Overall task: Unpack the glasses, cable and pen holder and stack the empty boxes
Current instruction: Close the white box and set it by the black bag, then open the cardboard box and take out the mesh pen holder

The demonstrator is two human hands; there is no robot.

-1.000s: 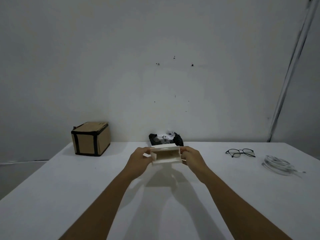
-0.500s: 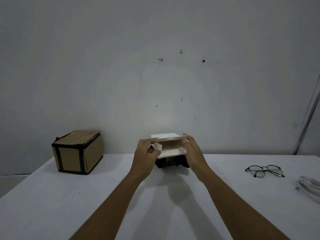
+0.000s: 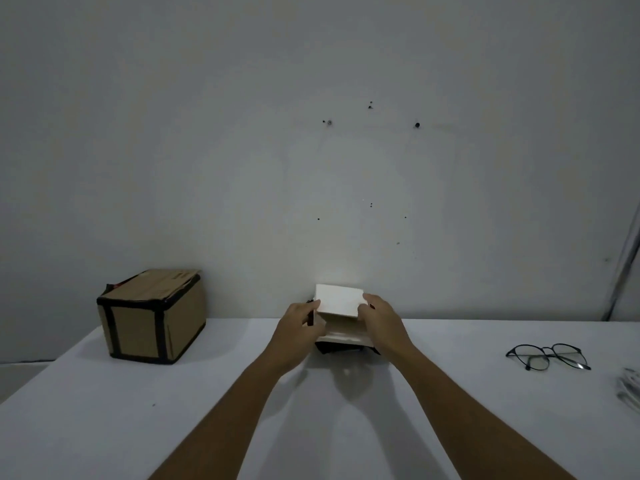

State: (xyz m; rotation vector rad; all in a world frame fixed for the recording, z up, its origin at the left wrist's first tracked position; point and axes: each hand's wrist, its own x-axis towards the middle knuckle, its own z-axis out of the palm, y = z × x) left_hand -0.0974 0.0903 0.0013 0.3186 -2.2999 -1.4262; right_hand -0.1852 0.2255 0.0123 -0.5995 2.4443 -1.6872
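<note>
Brown cardboard box (image 3: 152,317) with black tape edges is seen far left on the white table (image 3: 104,410), flaps shut as far as can be told; likely the pen holder's box, not yet opened. That is a guess.

Centre: small white box (image 3: 337,311) is gripped from both sides, left hand (image 3: 294,329) clamped on its left end, right hand (image 3: 382,325) clamped on its right end. A second ago the white box was held lower and nearer, above bare table, with a black item visible behind it by the wall. Now the box has been carried forward and is placed over that dark box (image 3: 341,348), of which only a dark strip shows beneath. Whether the white box rests fully on it or is just above cannot be told. Judged: the stacking of empties is in progress, the white one going on the dark one.

Right: glasses (image 3: 549,356) lie unfolded on the table, well apart from the hands, already unpacked. Far right edge: white cable (image 3: 630,388), coiled, mostly cut off by the frame, also out.

Counts: boxes three (one brown, one white, one dark); glasses one; cable one; hands two; pen holder none visible.
</note>
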